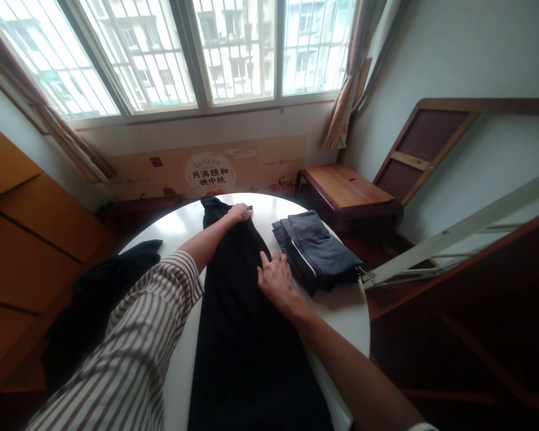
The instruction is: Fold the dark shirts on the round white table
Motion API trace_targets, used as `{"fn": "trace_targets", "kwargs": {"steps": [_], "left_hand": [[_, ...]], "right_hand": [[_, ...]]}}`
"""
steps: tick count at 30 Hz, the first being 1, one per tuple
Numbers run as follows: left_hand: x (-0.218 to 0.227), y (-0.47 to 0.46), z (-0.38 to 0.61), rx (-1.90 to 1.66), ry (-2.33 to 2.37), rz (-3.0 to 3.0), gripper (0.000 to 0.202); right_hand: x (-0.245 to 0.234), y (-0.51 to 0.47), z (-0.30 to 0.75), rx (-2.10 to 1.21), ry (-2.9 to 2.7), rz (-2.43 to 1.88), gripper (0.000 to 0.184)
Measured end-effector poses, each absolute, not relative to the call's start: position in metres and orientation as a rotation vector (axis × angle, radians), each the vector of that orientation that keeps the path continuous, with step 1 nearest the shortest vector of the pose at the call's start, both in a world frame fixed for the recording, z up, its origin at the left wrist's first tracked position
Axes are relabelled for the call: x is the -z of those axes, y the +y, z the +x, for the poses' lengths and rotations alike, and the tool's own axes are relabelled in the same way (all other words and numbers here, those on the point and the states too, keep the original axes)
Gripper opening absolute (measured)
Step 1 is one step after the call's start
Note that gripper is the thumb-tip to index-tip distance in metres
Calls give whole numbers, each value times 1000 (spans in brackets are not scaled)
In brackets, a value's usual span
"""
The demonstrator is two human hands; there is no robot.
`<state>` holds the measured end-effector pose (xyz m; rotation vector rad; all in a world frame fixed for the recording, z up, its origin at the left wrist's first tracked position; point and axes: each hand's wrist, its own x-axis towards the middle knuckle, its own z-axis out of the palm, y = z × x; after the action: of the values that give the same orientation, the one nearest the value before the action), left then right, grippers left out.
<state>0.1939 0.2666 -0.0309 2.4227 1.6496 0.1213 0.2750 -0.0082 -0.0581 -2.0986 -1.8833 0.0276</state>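
Note:
A long black garment [245, 323] lies stretched along the round white table [179, 230], from the near edge to the far edge. My left hand [239, 213] reaches to its far end, fingers curled and pressed on the cloth there. Halfway along the garment's right edge, my right hand [276, 276] lies flat with fingers spread. A striped sleeve covers my left upper arm.
A folded dark grey stack of clothes [317, 251] sits on the table just right of my right hand. Another dark garment [99, 299] drapes over the table's left side. A low wooden table [345, 188] and a leaning wooden board [431, 143] stand at the right.

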Motion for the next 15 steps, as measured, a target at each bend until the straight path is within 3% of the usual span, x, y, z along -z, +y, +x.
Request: {"fn": "trace_targets", "kwargs": {"steps": [9,15], "left_hand": [[35,262,196,-421,1707,2373,46],[40,248,200,-377,1599,2412,42]], "right_hand": [[58,-8,279,-80,-1977,-2175,59],[51,-14,276,-58,-1949,-2084,50]]}}
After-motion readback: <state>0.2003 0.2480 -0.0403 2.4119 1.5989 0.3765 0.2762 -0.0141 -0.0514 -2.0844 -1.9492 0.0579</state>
